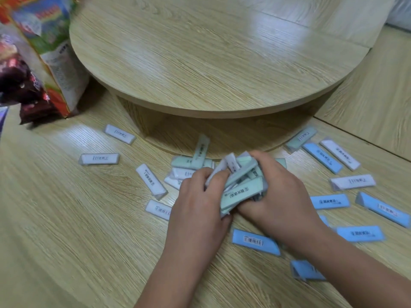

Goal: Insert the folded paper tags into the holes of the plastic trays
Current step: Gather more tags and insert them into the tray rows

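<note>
Both hands clasp a bundle of folded tags (241,190), pale green and white, just above the wooden floor at the centre. My left hand (195,203) grips the bundle's left side with the thumb on top. My right hand (278,192) wraps over its right side. A small pile of green and white tags (189,167) lies right behind my left hand. More tags are scattered around: white tags (99,158) on the left, blue tags (255,241) on the right and front. No plastic tray can be made out apart from the tags.
A low round wooden table (200,52) stands right behind the pile, its base close to the tags. Colourful plastic bags (40,52) lean at the far left. A floor seam (355,134) runs along the right.
</note>
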Available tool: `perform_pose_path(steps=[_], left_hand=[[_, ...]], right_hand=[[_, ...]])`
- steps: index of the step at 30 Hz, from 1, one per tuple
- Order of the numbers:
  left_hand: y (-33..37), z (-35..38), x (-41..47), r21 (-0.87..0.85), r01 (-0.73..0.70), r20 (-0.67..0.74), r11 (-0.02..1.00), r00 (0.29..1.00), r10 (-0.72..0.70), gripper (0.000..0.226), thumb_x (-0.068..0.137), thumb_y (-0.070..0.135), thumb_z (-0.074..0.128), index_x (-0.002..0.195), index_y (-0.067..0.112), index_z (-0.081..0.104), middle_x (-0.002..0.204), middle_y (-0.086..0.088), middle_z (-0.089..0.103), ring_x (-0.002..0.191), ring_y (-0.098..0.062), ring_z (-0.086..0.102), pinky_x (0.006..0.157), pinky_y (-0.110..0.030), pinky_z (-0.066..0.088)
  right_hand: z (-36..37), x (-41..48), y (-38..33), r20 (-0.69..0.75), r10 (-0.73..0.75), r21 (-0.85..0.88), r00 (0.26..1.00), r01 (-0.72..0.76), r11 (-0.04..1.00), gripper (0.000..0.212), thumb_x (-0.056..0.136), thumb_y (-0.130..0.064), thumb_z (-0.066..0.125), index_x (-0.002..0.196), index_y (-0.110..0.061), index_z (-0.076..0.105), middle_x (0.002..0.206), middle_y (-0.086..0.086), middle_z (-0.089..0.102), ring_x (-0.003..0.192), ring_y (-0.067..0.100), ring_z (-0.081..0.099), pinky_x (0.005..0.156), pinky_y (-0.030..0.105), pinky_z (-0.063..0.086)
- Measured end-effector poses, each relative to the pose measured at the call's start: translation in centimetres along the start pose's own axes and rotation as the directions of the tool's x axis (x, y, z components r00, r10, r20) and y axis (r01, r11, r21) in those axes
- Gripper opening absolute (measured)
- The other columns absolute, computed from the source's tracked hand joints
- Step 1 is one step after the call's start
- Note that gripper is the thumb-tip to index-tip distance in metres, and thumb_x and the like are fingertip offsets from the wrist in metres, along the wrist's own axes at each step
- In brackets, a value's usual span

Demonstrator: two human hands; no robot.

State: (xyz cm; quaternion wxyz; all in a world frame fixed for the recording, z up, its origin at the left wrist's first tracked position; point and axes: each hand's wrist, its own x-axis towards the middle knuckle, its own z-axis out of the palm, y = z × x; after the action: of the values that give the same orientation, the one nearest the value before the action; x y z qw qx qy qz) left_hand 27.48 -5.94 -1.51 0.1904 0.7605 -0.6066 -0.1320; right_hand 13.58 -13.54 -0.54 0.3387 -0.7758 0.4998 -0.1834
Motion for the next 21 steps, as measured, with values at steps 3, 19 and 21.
perform_pose_path(steps=[3, 19, 21], left_hand=[[-0.1, 0.1, -0.2, -0.034, 0.014, 0.014, 0.999, 1.000, -0.013, 0.076, 0.071, 0.023, 0.077, 0.142, 0.028, 0.050, 0.130, 0.006, 0.057, 0.114, -0.021, 0.047, 0.094, -0.031, 0.042], [1.7, -0.8, 0.7, -0.362, 0.076, -0.019, 0.929, 0.996, -0.088, 0.068, 0.075, 0.002, 0.063, 0.135, 0.034, 0.052, 0.117, 0.015, 0.059, 0.110, -0.009, 0.050, 0.095, -0.017, 0.036], [2.0, -1.0, 0.7, -0.371, 0.070, -0.009, 0.926, 0.997, -0.079, 0.065, 0.075, 0.003, 0.061, 0.132, 0.034, 0.053, 0.115, 0.016, 0.059, 0.110, -0.011, 0.051, 0.094, -0.025, 0.041]], right_hand=[[0.3, -0.1, -0.1, 0.008, -0.001, 0.081, 1.000, 0.001, 0.997, 0.052, 0.067, -0.050, 0.072, 0.112, -0.049, 0.047, 0.093, -0.024, 0.065, 0.083, -0.004, 0.060, 0.062, 0.024, 0.048], [0.5, 0.0, -1.4, 0.006, 0.075, 0.375, 0.997, -0.071, 0.924, 0.056, 0.063, -0.044, 0.068, 0.113, -0.051, 0.044, 0.081, -0.018, 0.068, 0.063, 0.004, 0.065, 0.049, 0.025, 0.044], [0.4, 0.0, -1.4, 0.012, 0.079, 0.397, 0.997, -0.077, 0.915, 0.059, 0.060, -0.046, 0.066, 0.114, -0.051, 0.043, 0.080, -0.018, 0.068, 0.062, 0.004, 0.064, 0.049, 0.025, 0.044]])
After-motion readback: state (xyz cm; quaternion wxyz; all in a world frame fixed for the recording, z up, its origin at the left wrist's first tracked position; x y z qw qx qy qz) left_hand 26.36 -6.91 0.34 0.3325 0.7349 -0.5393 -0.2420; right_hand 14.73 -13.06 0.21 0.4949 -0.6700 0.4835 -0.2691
